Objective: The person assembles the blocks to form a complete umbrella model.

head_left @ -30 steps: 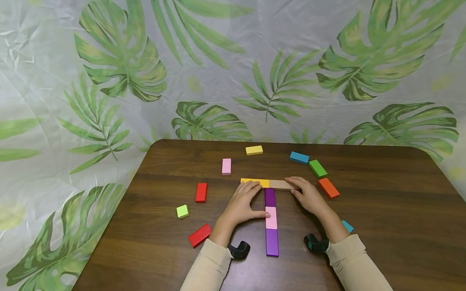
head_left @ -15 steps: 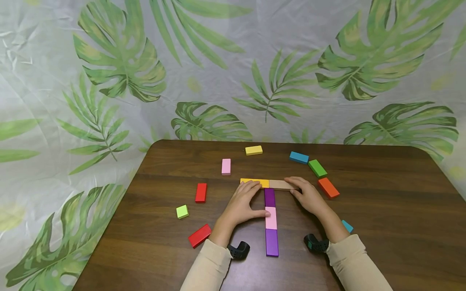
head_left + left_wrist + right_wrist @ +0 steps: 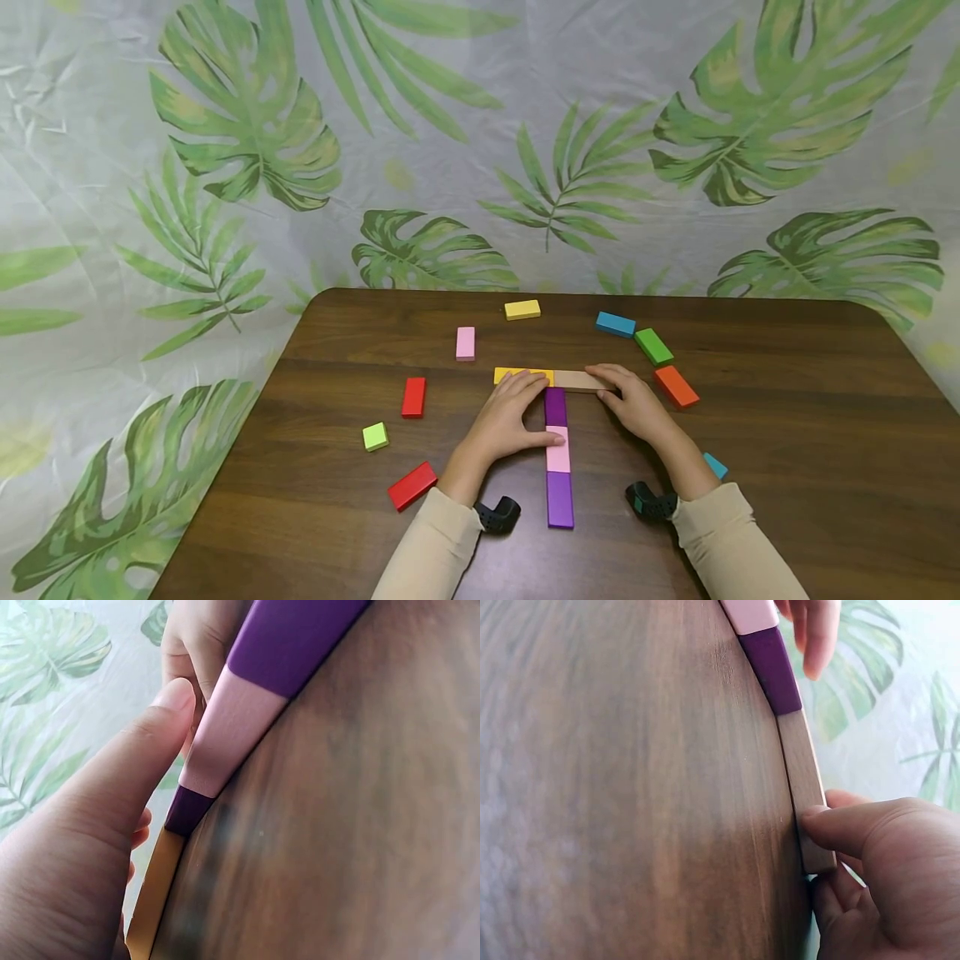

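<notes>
Flat wooden blocks form a T on the table. Its bar joins a yellow block (image 3: 510,374) and a tan block (image 3: 573,381). The stem runs toward me: a dark purple block (image 3: 555,407), a pink block (image 3: 558,460) and a purple block (image 3: 559,500). My left hand (image 3: 501,423) lies with its extended fingers over the yellow block; its thumb (image 3: 142,746) reaches over the stem, apparently just above the pink block. With thumb and fingers, my right hand (image 3: 636,407) pinches the tan block's right end, its thumb (image 3: 840,825) on the near side.
Loose blocks ring the T. To the left lie two red blocks (image 3: 413,397), a lime block (image 3: 376,437) and a light pink block (image 3: 466,343). Behind is a pale yellow block (image 3: 522,310). Blue (image 3: 616,324), green (image 3: 654,347) and orange blocks (image 3: 677,387) lie right.
My left hand has shifted slightly right, its fingertips sliding along toward the middle of the bar. My right hand and the blocks stay in place.
</notes>
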A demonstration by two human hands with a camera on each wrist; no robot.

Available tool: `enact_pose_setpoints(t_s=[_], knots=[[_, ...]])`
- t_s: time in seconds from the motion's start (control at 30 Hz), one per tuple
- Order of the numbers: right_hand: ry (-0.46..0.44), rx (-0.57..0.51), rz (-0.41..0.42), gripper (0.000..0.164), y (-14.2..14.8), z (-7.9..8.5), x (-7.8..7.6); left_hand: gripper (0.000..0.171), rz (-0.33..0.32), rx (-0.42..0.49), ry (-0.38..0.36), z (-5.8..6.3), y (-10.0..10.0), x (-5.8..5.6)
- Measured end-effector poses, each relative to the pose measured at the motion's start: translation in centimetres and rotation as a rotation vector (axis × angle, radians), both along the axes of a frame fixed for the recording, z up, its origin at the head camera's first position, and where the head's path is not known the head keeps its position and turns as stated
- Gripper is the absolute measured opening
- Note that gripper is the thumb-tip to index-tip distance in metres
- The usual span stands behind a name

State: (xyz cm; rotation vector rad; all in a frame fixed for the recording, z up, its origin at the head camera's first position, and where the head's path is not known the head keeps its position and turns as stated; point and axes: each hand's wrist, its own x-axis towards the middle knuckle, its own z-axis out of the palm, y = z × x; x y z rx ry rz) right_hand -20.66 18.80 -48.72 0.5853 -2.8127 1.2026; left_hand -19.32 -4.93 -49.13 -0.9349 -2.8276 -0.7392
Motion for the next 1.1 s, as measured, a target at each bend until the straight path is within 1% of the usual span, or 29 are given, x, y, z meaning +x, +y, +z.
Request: enact_pose_setpoints(t_s=[0.17, 0.4, 0.67, 1.1], knots=[[0.001, -0.003, -0.001, 0.039, 0.05, -0.04, -0.03, 0.087, -0.012, -0.015, 0.003, 0.03, 0.25, -0.27], [0.009, -0.012, 0.005, 0.04, 0.11, -0.13, -0.12, 0.089, -0.025, -0.021, 0.034, 0.03, 0.57, -0.54], [0.011, -0.013, 0.0, 0.04, 0.05, -0.21, -0.15, 0.09, -0.019, -0.037, 0.008, 0.09, 0.7, -0.55], [0.005, -0.006, -0.008, 0.039, 0.11, -0.31, -0.08, 0.086, -0.02, -0.067, 0.026, 0.0, 0.81, -0.53]])
